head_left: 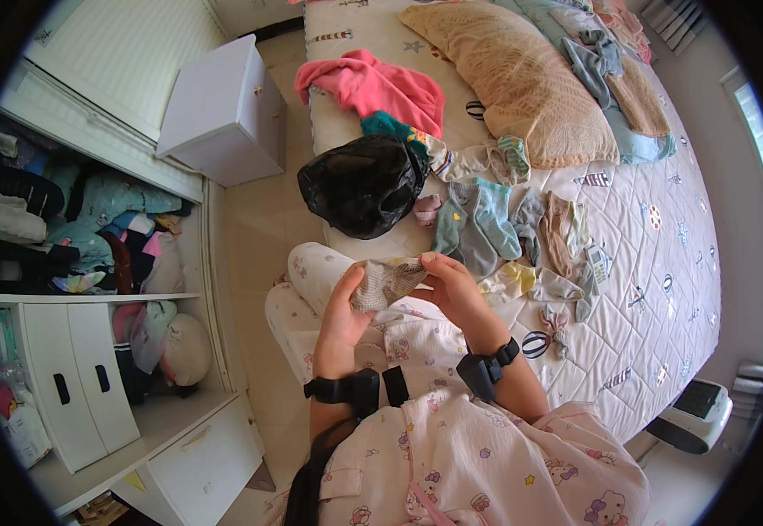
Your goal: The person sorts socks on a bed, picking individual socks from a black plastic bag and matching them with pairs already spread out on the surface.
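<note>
Above my lap, a grey-beige ribbed sock [387, 283] is stretched between my two hands. My left hand [345, 309] grips its left end, thumb on top. The fingers of my right hand [453, 289] pinch the other end near its edge. Just beyond, a black plastic bag [360, 188] sits bunched at the bed's edge, its inside hidden. A small pink rolled bundle [427, 210] lies beside the bag. Right of it are a grey-green sock [458, 226] and a light blue sock [494, 219]. Brown socks [559, 235] and a yellow-and-white sock [511, 282] lie farther right.
The bed [653, 307] carries a pink garment [381, 83], a tan pillow [522, 88] and a white remote control [597, 268]. On the left stand a white bedside cabinet [215, 114] and an open wardrobe [92, 298] full of clothes. A white appliance [693, 416] is beyond the bed's right edge.
</note>
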A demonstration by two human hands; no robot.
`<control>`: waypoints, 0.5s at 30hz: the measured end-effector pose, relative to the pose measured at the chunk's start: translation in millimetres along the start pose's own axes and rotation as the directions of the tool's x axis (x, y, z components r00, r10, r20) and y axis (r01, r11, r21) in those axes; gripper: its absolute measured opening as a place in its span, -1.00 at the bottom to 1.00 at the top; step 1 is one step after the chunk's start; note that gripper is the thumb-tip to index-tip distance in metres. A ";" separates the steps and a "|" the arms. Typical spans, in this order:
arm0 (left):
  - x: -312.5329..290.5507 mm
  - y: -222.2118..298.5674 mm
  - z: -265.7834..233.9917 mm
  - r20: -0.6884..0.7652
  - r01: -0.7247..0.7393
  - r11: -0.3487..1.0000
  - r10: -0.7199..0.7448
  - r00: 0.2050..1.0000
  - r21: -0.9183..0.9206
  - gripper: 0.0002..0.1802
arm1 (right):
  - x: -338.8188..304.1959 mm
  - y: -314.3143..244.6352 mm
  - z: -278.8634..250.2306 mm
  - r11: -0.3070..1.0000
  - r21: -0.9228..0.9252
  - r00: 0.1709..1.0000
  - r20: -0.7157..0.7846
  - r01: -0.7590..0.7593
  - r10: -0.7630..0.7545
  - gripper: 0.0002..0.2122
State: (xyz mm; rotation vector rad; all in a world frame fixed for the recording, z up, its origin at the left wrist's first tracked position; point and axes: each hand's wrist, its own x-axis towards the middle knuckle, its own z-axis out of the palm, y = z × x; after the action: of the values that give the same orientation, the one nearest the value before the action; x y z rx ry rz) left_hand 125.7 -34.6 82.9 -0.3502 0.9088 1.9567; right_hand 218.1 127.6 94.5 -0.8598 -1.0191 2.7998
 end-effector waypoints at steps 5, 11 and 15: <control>3.1 -0.4 -3.1 0.122 -0.193 0.937 0.164 0.979 0.290 -0.45 | 2.7 -1.2 -3.3 0.998 0.011 0.997 -0.062 0.057 -0.056 -0.82; 4.1 -7.0 2.6 0.176 -0.211 0.843 0.141 0.974 0.494 -0.54 | 2.8 -4.0 -6.0 0.996 0.079 0.992 -0.117 0.046 -0.037 -0.80; 9.1 -6.5 -12.1 0.025 -0.152 0.895 0.156 0.987 0.419 -0.67 | 3.7 -7.7 -11.5 0.993 0.104 0.994 -0.101 0.050 -0.040 -0.77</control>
State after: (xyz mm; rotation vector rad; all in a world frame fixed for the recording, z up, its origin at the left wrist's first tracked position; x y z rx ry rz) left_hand 124.8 -35.6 66.4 -0.0356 1.3661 1.8355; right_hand 219.7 141.1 90.1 -0.9399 -0.8556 2.7152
